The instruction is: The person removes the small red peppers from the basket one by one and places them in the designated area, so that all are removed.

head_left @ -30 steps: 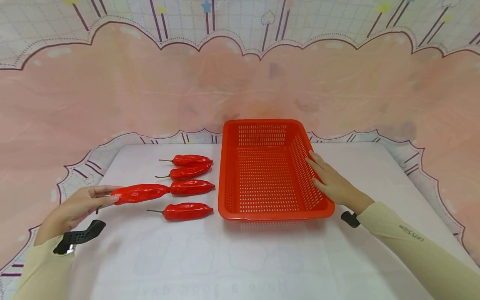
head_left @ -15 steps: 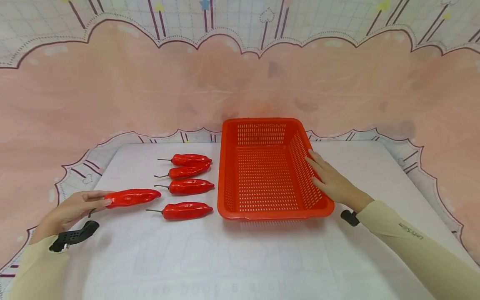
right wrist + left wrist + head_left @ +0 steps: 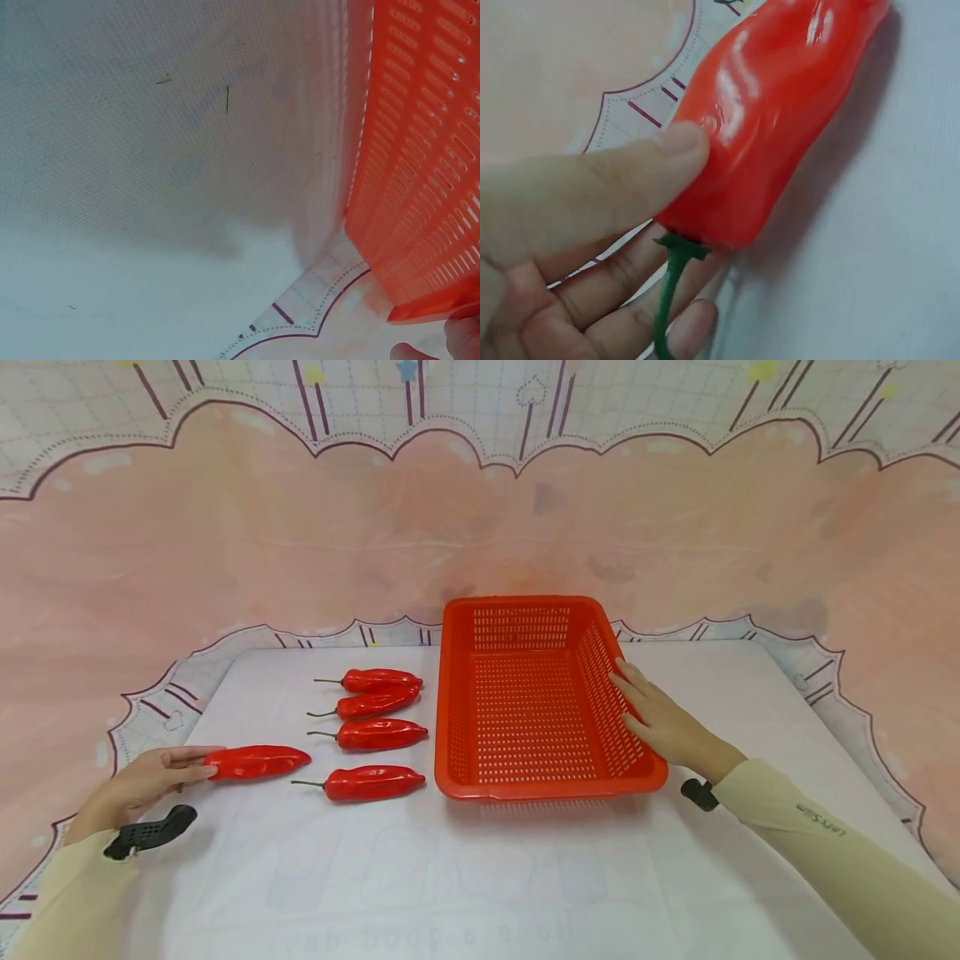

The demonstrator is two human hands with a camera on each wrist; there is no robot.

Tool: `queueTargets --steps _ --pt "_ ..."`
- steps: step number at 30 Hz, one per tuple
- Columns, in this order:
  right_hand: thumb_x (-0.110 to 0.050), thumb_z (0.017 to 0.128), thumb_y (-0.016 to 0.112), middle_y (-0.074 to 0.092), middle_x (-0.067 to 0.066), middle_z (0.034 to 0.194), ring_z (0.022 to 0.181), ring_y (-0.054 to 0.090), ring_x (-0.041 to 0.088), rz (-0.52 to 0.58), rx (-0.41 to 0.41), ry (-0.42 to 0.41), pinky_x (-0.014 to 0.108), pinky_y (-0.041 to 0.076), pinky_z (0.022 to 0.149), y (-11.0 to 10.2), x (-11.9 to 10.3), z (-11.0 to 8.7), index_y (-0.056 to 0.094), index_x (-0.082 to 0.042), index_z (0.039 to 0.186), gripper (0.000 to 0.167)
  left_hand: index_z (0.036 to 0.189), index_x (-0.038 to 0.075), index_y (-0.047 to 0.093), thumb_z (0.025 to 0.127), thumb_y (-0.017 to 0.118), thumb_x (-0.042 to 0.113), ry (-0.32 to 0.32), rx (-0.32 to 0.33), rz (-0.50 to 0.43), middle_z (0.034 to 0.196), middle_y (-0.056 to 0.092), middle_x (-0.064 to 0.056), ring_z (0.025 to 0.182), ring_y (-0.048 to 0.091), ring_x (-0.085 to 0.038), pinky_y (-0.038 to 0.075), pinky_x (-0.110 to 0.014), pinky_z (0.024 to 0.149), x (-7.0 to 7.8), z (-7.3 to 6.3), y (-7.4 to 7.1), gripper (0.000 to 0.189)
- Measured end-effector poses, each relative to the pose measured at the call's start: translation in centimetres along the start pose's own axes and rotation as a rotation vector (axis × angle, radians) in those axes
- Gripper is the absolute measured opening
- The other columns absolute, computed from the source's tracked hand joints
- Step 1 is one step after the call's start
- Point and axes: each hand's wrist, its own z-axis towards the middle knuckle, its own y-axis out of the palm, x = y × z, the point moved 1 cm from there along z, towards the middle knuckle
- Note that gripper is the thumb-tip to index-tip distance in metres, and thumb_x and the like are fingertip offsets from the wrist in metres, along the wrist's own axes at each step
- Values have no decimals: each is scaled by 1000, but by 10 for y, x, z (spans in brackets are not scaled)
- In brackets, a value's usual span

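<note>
My left hand (image 3: 142, 785) pinches a red chili pepper (image 3: 258, 762) at its stem end, at the left of the table. In the left wrist view the thumb (image 3: 660, 161) presses the shiny red skin (image 3: 772, 97), and the green stem (image 3: 669, 292) hangs down past the fingers. The pepper's tip points right. My right hand (image 3: 671, 727) rests with extended fingers on the right rim of a red plastic basket (image 3: 551, 789). Only its fingertips (image 3: 461, 337) show in the right wrist view, beside the basket's slotted wall (image 3: 427, 165).
Between the left hand and the basket, several more red peppers lie in a column: one at the back (image 3: 382, 680), others below it, and the nearest (image 3: 375, 783) set a little apart. The white table (image 3: 420, 877) is backed by a patterned pink cloth (image 3: 360, 543).
My left hand has moved left and slightly nearer, carrying the pepper away from the others, lower in the view. The right hand and basket stay in place.
</note>
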Motion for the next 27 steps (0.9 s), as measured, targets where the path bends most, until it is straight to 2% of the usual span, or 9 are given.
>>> queueTargets --steps 3,5,7,10,13,15,17,27 --pt "-19 96 44 -2 11 160 145 6 38 8 -1 5 65 21 109 1 0 0 13 -4 150 64 137 -2 43 93 57 31 12 15 54 115 61 5 87 46 15 50 -32 83 0 2 2 56" --pt "-19 96 44 -2 10 160 145 6 38 9 -3 9 65 21 109 1 1 0 13 -4 150 64 138 0 42 93 58 32 25 27 70 125 60 -10 87 44 18 49 -43 88 1 4 4 58" --pt "-19 96 43 -3 10 160 145 6 38 8 -5 10 65 21 109 1 1 0 13 -4 150 64 139 0 41 92 59 33 42 40 72 131 55 -18 88 44 19 46 -52 90 2 6 5 60" --pt "-19 96 43 -3 10 160 145 5 38 1 -6 9 65 19 110 1 1 0 13 -4 150 64 140 3 41 91 59 34 45 51 54 132 54 -17 95 46 9 43 -58 92 3 10 7 61" --pt "-19 96 43 -3 10 160 145 4 37 1 -5 8 64 18 110 1 1 1 13 -4 151 64 141 4 40 92 58 36 31 50 36 136 47 -24 111 46 -17 41 -58 92 4 13 8 61" --pt "-19 96 43 -3 10 160 145 5 38 0 -2 5 64 19 110 1 2 1 13 -4 150 64 142 3 38 92 58 36 21 45 24 141 37 -31 119 39 -35 38 -60 93 4 15 9 63" --pt "-19 96 43 -2 10 160 145 5 38 0 1 1 64 19 110 2 2 1 13 -3 150 64 142 2 36 93 57 37 17 40 13 143 29 -34 125 30 -46 36 -63 93 4 16 11 64" --pt "-19 96 43 -2 11 160 145 5 38 1 1 3 65 18 111 1 2 1 13 -3 150 64 145 -2 25 95 52 40 -1 41 3 148 17 -35 130 15 -53 28 -70 97 5 16 13 71"
